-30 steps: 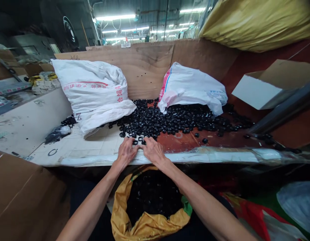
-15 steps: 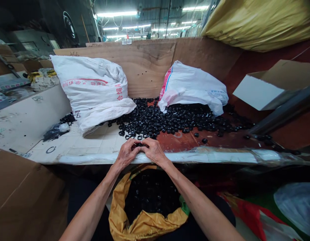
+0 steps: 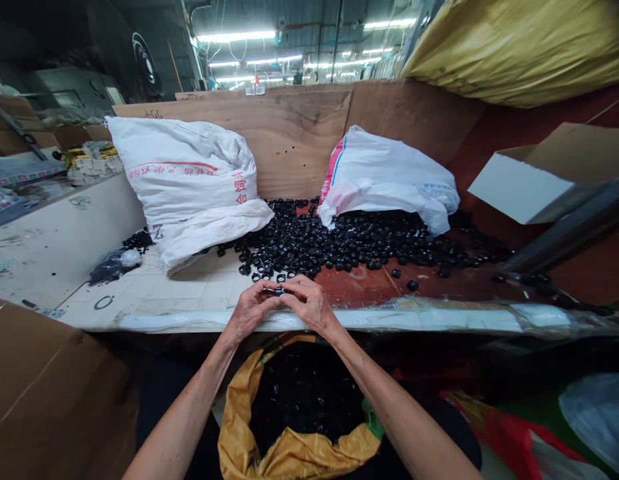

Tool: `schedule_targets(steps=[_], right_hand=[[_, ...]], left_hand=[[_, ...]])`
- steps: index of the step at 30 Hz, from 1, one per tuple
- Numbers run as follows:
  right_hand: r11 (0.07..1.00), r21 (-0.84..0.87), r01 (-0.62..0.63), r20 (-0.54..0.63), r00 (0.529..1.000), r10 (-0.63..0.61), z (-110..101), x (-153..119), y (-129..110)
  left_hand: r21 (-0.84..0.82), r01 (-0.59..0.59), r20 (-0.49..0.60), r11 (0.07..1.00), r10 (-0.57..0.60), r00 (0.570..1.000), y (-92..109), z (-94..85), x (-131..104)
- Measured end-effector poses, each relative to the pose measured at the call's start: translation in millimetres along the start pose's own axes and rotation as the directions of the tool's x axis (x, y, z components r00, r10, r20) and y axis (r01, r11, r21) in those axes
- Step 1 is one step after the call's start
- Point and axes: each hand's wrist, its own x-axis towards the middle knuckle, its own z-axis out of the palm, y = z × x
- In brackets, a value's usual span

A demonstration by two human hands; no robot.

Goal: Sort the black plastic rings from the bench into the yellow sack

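Just above the near edge of the bench, my left hand (image 3: 252,308) and my right hand (image 3: 309,305) meet at the fingertips. Between them they pinch one small black plastic ring (image 3: 279,291), partly hidden by the fingers. Both hands are closed on it. Right beyond my fingers spreads a heap of similar black plastic rings (image 3: 334,243), with a few loose ones at its near side. Below my hands, between the forearms, an open yellow sack (image 3: 234,427) holds many small black pieces.
White woven sacks stand at the left (image 3: 189,173) and right (image 3: 389,177) of the heap. A plywood board (image 3: 294,143) closes off the back. At the right are an open carton (image 3: 524,190) and a slanted metal bar (image 3: 574,223). A brown carton (image 3: 49,393) sits at lower left.
The view has shifted slightly, so the bench appears a little lower. My hands stay together at the bench edge, and the black ring between the fingertips now shows more clearly.
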Motion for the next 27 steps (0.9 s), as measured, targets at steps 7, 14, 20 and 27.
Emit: schedule_targets(steps=[7,14,20,27], right_hand=[[0.987,0.133,-0.085,-0.078,0.992,0.096,2.0,-0.1,6.1],[0.996,0.084,0.029,-0.041,0.999,-0.025,-0.2,-2.7,3.3],[0.995,0.096,-0.009,-0.071,0.997,0.016,0.4,-5.8,5.0],[0.997,0.061,0.055,-0.079,0.996,-0.05,0.3,-3.1,1.6]], left_hand=[[0.006,0.004,-0.017,1.0,-0.004,1.0,0.2,-2.7,-0.9],[-0.047,0.058,-0.063,0.997,-0.061,0.996,3.2,-2.7,-2.6],[-0.025,0.03,-0.115,0.999,-0.033,0.993,1.8,-2.3,-2.3],[-0.015,0.018,-0.102,1.0,-0.019,0.995,1.2,0.6,-4.1]])
